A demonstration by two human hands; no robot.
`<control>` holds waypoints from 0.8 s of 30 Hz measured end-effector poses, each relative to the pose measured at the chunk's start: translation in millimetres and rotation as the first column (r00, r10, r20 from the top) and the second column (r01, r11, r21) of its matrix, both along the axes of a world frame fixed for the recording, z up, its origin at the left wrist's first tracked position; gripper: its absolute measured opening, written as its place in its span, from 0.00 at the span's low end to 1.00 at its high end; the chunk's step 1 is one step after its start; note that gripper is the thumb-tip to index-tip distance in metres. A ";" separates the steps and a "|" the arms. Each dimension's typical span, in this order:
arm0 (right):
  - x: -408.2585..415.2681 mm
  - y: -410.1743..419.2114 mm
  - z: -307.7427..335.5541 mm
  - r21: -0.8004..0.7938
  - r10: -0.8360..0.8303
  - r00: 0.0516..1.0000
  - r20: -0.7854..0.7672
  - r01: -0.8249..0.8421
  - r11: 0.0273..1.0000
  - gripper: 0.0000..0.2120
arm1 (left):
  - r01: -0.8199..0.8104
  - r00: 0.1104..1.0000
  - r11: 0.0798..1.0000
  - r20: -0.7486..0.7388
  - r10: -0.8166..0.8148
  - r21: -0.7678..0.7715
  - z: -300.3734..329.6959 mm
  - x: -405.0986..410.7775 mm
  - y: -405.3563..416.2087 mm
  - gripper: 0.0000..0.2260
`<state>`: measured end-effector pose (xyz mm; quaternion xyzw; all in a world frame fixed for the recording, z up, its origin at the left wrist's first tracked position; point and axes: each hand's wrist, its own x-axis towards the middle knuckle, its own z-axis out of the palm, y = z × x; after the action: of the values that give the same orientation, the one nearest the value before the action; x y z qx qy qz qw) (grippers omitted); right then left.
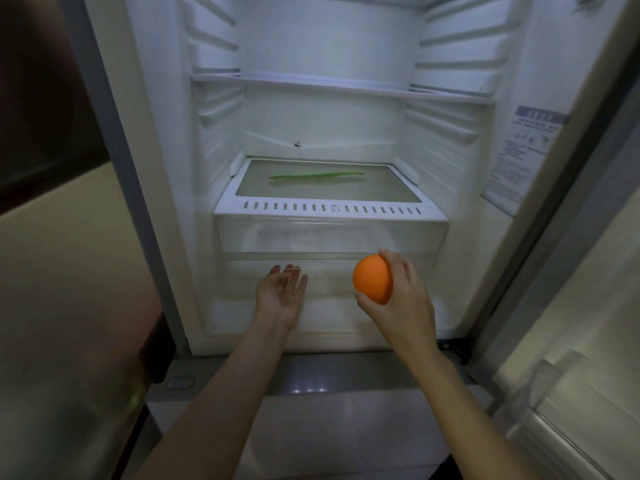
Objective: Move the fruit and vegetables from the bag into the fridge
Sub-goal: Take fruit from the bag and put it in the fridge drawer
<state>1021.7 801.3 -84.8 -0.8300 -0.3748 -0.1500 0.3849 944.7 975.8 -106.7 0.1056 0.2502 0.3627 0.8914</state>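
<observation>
The white, open fridge (166, 168) stands with its lit interior facing the camera. The right hand (403, 299) holds a smooth round orange fruit (372, 278) in front of the lower part of the fridge, just below the clear plastic drawer (329, 239). Its fingers (398, 263) curl over the top and far side of the fruit while the thumb presses against its underside, so the fruit is gripped from above and below. The left hand (282, 294) reaches forward beside it, palm turned upward and inward, its fingers stretched out and lying close together, holding nothing; the fingertips are slightly blurred. The two hands are near each other but apart.

Above the drawer, a glass shelf with a white slotted plastic frame (329, 207) carries a long thin green vegetable (317, 175) lying flat across its back half. Higher up, a second white shelf (346, 86) spans the fridge. A grey printed label (523, 157) is stuck on the inner right wall. The open fridge door (571, 393) shows at the right edge.
</observation>
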 end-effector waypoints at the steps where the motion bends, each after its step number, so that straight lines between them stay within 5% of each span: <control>1: -1.2 -0.8 -0.4 0.001 0.001 1.000 0.005 -0.001 1.000 0.35 | -0.014 1.000 1.000 -0.003 0.014 -0.001 -0.5 0.8 -1.8 0.22; 7: -7.0 -9.1 -0.4 0.030 0.001 1.000 0.016 -0.002 1.000 0.35 | -0.044 0.998 0.999 -0.034 0.045 0.020 -5.5 -1.6 -13.2 0.14; 24: -35.4 -26.3 28.6 0.153 0.075 0.989 0.128 -0.095 0.984 0.34 | -0.099 0.992 0.995 0.076 0.096 0.032 -8.8 -46.1 -60.4 0.20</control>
<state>986.2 775.0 -56.2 -0.7693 -0.4196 -0.2132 0.4321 898.7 915.5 -115.5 0.0957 0.2150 0.4140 0.8793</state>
